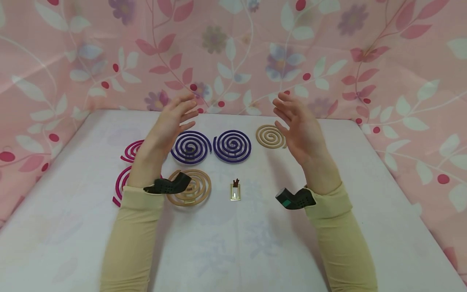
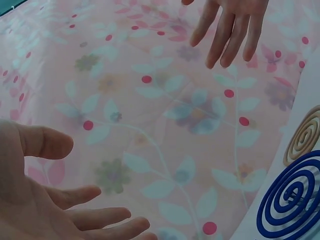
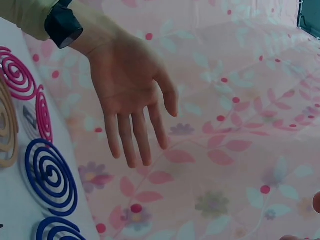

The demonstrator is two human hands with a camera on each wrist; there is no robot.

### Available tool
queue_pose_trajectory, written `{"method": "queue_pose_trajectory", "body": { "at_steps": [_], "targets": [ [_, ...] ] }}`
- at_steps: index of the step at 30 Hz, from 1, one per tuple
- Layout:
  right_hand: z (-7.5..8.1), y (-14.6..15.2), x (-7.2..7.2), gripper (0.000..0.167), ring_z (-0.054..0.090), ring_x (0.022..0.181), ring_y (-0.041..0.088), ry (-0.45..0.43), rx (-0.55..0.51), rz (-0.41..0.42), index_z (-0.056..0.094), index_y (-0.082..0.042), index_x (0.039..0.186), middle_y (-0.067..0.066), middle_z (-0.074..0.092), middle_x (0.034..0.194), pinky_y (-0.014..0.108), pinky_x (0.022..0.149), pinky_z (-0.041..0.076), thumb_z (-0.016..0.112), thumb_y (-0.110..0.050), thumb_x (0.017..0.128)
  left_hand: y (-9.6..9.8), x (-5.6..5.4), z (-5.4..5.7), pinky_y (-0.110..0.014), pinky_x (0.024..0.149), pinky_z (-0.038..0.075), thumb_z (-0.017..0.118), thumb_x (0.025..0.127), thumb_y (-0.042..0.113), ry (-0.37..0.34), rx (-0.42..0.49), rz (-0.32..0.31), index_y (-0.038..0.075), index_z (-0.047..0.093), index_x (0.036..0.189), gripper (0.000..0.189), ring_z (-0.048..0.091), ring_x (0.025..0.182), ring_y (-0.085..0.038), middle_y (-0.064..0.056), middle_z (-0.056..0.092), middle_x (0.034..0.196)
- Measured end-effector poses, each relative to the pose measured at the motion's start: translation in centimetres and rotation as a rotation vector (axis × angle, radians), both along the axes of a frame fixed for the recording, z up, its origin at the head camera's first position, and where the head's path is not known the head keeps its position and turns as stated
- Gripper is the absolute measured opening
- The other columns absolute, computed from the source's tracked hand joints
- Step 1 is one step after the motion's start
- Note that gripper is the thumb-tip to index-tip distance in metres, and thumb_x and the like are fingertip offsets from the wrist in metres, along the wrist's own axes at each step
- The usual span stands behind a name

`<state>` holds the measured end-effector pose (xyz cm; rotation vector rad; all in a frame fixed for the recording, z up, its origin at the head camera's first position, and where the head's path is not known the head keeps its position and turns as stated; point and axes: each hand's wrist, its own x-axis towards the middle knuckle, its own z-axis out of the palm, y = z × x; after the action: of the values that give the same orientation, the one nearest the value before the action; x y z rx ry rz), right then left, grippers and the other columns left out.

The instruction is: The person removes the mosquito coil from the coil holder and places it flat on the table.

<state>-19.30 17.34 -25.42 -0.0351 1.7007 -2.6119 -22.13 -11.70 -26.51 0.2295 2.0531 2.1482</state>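
My left hand (image 1: pixel 166 127) is raised above the table with its fingers straight and apart, holding nothing. Facing it across a gap, my right hand (image 1: pixel 300 132) is also lifted, palm inward and fingers extended. Below and between them lie two dark blue mosquito coils (image 1: pixel 190 147). One tan mosquito coil (image 1: pixel 270 136) lies just left of the right hand. Another tan coil (image 1: pixel 204 188) sits near the left wrist on a small metal stand. Two pink mosquito coils (image 1: pixel 122 182) are partly hidden behind the left forearm.
A small gold-coloured metal piece (image 1: pixel 235 192) with a brown tip lies mid-table. Each wrist carries a black camera (image 1: pixel 295 198). The white table (image 1: pixel 233 251) ends at a pink floral curtain (image 1: pixel 240 56) behind and at the sides.
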Motion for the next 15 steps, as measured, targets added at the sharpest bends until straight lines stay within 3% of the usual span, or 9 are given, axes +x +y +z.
{"method": "queue_pose_trajectory", "body": {
  "at_steps": [5,11,15],
  "targets": [
    [-0.4,-0.3,-0.1,0.038,0.03,0.144,0.026,0.001,0.024,0.014,0.047,-0.01,0.139,0.003,0.05,0.134,0.044,0.124,0.016,0.048,-0.019,0.102,0.1,-0.6,-0.8,-0.048,0.122,0.027,0.04,0.107,0.026,-0.008,-0.03,-0.003,0.007,0.027,0.155,0.054,0.033,0.147,-0.033,-0.014,0.03,0.16],
    [-0.9,-0.6,-0.4,0.047,0.03,0.145,0.035,-0.028,0.061,0.031,0.041,-0.01,0.148,0.01,0.039,0.15,0.041,0.124,0.02,0.044,-0.023,0.103,0.2,-1.1,-1.5,-0.047,0.122,0.028,0.038,0.107,0.027,-0.024,-0.066,-0.015,0.006,0.024,0.156,0.055,0.033,0.147,-0.033,-0.016,0.031,0.159],
    [-1.4,-0.9,-0.7,0.054,0.031,0.145,0.036,-0.056,0.091,0.028,0.037,-0.009,0.152,0.011,0.036,0.151,0.041,0.124,0.021,0.046,-0.022,0.1,0.4,-1.5,-2.2,-0.047,0.122,0.028,0.038,0.107,0.027,-0.053,-0.067,-0.026,0.003,0.022,0.156,0.057,0.034,0.147,-0.034,-0.016,0.03,0.16]
  ]
}}
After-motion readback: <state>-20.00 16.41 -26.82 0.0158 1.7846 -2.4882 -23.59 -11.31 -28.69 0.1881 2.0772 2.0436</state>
